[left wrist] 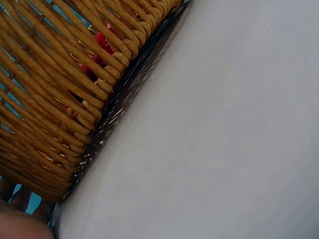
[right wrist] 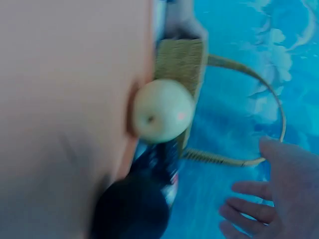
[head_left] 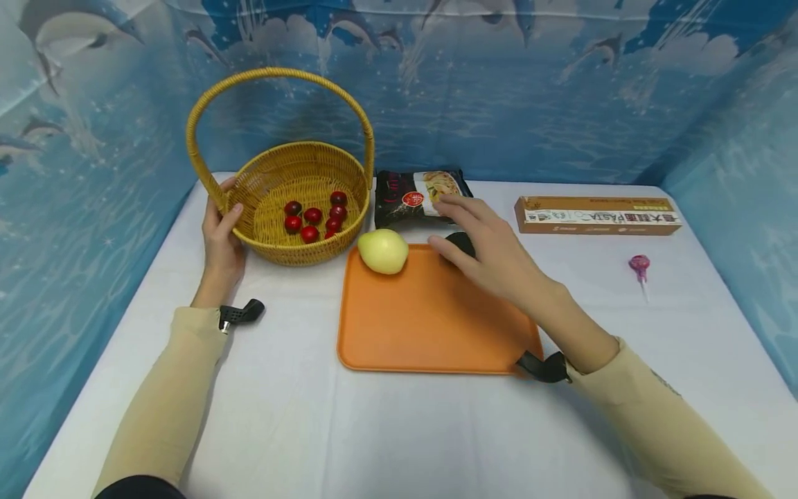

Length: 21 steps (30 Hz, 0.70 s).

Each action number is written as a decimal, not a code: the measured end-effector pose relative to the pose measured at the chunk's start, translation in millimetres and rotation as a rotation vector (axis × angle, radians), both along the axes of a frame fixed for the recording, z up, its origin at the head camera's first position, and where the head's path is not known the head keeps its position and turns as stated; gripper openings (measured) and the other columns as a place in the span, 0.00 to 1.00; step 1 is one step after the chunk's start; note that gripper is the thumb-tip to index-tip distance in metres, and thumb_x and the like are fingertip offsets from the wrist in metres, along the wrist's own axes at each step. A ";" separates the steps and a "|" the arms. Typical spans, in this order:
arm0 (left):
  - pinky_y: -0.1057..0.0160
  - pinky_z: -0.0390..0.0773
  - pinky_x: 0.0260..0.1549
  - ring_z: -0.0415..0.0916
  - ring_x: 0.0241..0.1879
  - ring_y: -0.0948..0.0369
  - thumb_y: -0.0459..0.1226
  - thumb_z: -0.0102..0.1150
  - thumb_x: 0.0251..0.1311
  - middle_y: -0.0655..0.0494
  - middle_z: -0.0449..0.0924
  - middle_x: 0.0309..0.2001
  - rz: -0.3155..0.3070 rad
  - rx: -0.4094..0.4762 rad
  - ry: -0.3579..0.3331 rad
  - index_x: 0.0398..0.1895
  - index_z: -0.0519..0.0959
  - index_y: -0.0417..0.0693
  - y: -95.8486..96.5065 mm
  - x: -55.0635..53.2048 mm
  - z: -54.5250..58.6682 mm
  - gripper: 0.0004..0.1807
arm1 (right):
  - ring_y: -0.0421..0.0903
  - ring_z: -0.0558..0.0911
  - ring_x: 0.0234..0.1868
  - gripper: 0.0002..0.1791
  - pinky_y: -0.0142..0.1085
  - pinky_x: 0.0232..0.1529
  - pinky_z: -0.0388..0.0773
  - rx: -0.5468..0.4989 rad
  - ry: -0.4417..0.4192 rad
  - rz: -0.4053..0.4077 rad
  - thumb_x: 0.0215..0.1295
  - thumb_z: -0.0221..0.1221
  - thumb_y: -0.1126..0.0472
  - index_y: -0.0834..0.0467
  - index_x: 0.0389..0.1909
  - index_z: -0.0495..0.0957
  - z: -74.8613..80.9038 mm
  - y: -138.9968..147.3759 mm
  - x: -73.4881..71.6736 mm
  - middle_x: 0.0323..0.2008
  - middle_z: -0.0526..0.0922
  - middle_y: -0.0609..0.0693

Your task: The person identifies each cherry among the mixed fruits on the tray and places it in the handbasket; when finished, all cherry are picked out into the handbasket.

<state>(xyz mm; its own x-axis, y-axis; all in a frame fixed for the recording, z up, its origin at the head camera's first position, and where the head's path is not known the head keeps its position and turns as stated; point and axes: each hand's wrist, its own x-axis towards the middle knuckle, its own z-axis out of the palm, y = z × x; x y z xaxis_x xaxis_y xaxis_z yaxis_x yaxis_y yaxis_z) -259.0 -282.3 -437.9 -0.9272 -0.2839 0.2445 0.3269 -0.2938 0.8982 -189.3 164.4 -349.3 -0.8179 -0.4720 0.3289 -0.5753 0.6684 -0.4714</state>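
Note:
A yellow wicker basket [head_left: 299, 254] with a tall arched handle stands at the back left, holding several small dark-red cherry-like fruits [head_left: 309, 234]. My left hand [head_left: 222, 253] grips the basket's left side, its thumb over the rim; the other fingers are mostly hidden. On the orange tray [head_left: 424, 319], a pale yellow-green round fruit [head_left: 383, 251] sits at the back left corner. My right hand [head_left: 492, 253] hovers over the tray's back right with fingers spread, holding nothing. Partly hidden beneath it is a dark round object [right wrist: 130, 209], its kind unclear.
Behind the tray lies a black food packet [head_left: 399, 197]. A long brown pasta box [head_left: 598, 215] lies at the back right, with a pink lollipop [head_left: 639, 263] in front of it. Blue dolphin-print cloth [head_left: 424, 125] surrounds the white table [head_left: 268, 416].

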 end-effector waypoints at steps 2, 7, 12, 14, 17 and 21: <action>0.58 0.70 0.65 0.67 0.69 0.49 0.34 0.56 0.70 0.46 0.68 0.72 -0.001 0.002 0.002 0.72 0.74 0.52 -0.6 -0.1 -0.6 0.27 | 0.56 0.65 0.79 0.33 0.58 0.75 0.65 0.035 0.044 -0.044 0.77 0.61 0.45 0.55 0.76 0.70 -5.4 12.9 1.4 0.79 0.65 0.54; 0.58 0.69 0.66 0.67 0.70 0.50 0.34 0.57 0.70 0.47 0.68 0.73 -0.006 -0.001 -0.003 0.72 0.74 0.54 -1.0 -0.6 -0.6 0.27 | 0.62 0.62 0.80 0.36 0.63 0.75 0.62 0.076 0.087 -0.138 0.77 0.61 0.47 0.56 0.79 0.66 -17.5 49.5 3.3 0.81 0.62 0.58; 0.57 0.69 0.68 0.66 0.71 0.49 0.34 0.58 0.70 0.46 0.68 0.73 -0.005 0.013 -0.002 0.72 0.74 0.53 -2.8 0.2 -1.5 0.27 | 0.65 0.64 0.78 0.38 0.66 0.74 0.61 0.073 0.062 -0.193 0.76 0.62 0.48 0.54 0.82 0.62 -23.6 78.9 8.6 0.82 0.59 0.60; 0.56 0.69 0.67 0.66 0.71 0.48 0.34 0.58 0.70 0.46 0.68 0.73 0.000 0.023 0.003 0.72 0.74 0.52 -3.2 0.2 -1.7 0.27 | 0.64 0.64 0.78 0.39 0.67 0.74 0.60 0.074 0.056 -0.211 0.76 0.62 0.49 0.52 0.82 0.60 -25.8 89.8 11.7 0.82 0.58 0.59; 0.56 0.69 0.66 0.66 0.70 0.47 0.32 0.57 0.70 0.45 0.69 0.72 0.007 0.032 0.015 0.72 0.74 0.51 -2.8 -1.4 -2.1 0.27 | 0.63 0.56 0.82 0.40 0.67 0.75 0.57 0.070 0.041 -0.251 0.75 0.63 0.48 0.52 0.83 0.60 -31.0 107.0 16.8 0.83 0.57 0.60; 0.57 0.69 0.65 0.67 0.69 0.49 0.33 0.58 0.69 0.45 0.68 0.73 0.005 0.010 0.003 0.73 0.74 0.51 -2.7 -2.2 -2.0 0.28 | 0.61 0.51 0.84 0.42 0.69 0.74 0.56 0.078 0.007 -0.311 0.74 0.63 0.48 0.55 0.82 0.59 -43.9 126.1 23.9 0.84 0.53 0.60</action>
<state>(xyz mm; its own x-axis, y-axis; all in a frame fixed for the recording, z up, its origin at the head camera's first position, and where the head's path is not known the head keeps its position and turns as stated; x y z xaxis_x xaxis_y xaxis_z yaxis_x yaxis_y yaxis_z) -261.2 -285.0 -440.0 -0.9252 -0.2906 0.2441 0.3306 -0.3013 0.8944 -165.4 290.5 -393.2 -0.9248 -0.2235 0.3078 -0.3406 0.8469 -0.4083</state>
